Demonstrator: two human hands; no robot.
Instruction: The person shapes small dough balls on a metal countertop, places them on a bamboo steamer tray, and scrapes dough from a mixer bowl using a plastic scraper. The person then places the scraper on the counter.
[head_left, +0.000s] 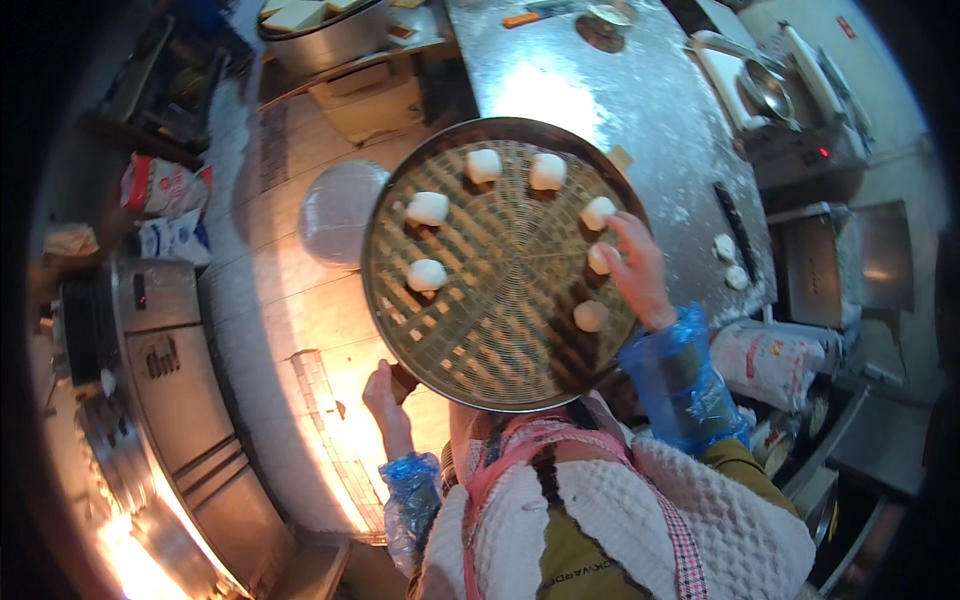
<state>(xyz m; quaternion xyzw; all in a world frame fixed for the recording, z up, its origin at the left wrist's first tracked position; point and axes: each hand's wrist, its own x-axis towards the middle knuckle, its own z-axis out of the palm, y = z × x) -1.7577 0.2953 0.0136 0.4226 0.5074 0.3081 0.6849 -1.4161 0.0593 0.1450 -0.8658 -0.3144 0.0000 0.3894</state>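
Observation:
A round steamer tray (517, 300) with a slatted mesh base and a metal rim is held level in front of my body. Several white dough buns stand in an arc on it, among them one at the upper left (427, 208) and one at the lower right (591, 316). My left hand (388, 401) grips the tray's handle at the lower left. Over the right part of the tray, my right hand (637, 262) has its fingertips at two buns, the thumb against the lower one (602, 259). Whether it grips either bun cannot be told.
A floured metal worktable (675, 202) extends beyond the tray, with two dough pieces (729, 262) near its right edge. A plastic-covered round container (341, 214) stands left of the tray. Steel counters (176, 405) line the left, and flour sacks (772, 364) lie at right.

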